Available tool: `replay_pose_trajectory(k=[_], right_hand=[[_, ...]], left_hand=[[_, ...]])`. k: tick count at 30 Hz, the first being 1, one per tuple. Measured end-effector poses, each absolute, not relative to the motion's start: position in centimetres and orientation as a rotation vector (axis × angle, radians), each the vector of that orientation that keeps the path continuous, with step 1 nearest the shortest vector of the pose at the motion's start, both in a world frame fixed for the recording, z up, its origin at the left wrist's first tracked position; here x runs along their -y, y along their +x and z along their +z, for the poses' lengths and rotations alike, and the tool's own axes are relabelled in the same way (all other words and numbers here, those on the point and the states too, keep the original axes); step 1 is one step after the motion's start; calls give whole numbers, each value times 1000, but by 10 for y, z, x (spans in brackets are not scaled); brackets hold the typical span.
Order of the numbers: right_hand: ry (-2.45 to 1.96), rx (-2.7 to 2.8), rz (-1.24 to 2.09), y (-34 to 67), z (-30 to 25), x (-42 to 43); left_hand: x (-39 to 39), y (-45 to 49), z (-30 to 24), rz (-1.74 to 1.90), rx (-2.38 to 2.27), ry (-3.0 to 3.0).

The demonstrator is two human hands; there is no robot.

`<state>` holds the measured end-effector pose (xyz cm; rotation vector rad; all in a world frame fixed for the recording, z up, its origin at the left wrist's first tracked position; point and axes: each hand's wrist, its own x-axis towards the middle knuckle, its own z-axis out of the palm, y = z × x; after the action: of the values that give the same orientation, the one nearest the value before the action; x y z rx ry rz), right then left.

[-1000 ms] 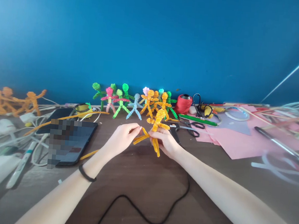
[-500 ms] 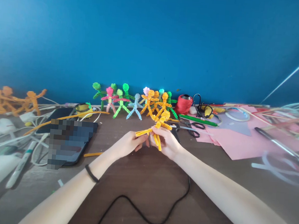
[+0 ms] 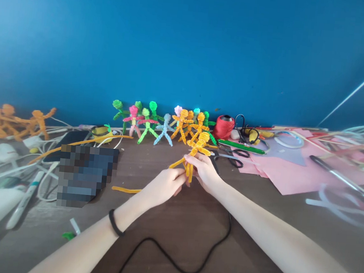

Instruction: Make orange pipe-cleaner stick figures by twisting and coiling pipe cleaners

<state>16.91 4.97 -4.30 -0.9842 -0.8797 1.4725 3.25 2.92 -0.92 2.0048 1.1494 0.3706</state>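
An orange pipe-cleaner figure (image 3: 199,145) with a coiled head and arms is held upright above the brown table (image 3: 174,221). My right hand (image 3: 205,171) pinches it at the waist. My left hand (image 3: 165,186), with a black band on the wrist, is closed on the figure's loose orange leg ends just below. A row of finished pipe-cleaner figures (image 3: 157,123) in green, pink, blue and orange stands against the blue wall behind.
A phone (image 3: 85,172) lies at the left among white cables. A loose orange pipe cleaner (image 3: 126,190) lies beside it. A black cord (image 3: 174,259) loops across the front. Red thread spool (image 3: 223,126), scissors (image 3: 228,155) and pink paper (image 3: 293,171) sit at the right.
My left hand has moved down and right, from the leg's far end to the leg ends under the figure. The figure has risen slightly and tilted right. The right hand has barely shifted.
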Motion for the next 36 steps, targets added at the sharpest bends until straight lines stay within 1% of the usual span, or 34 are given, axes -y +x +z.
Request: replay_pose_trajectory(k=[11,21,30,36], right_hand=[[-1028,976,1453,171,-42,-50],[-953,1030,1571,166,-42,-47],[-761,881,1691,166,-40,-45],[-642,828,1773,166,-38,-46]], left_hand=[[-37,20,15,518,-1217,2141],[-51,10,12,625,-1434,2163],[-63,7,-4,639,-1377,2127],[-58,10,-9,551,-1168,1941]])
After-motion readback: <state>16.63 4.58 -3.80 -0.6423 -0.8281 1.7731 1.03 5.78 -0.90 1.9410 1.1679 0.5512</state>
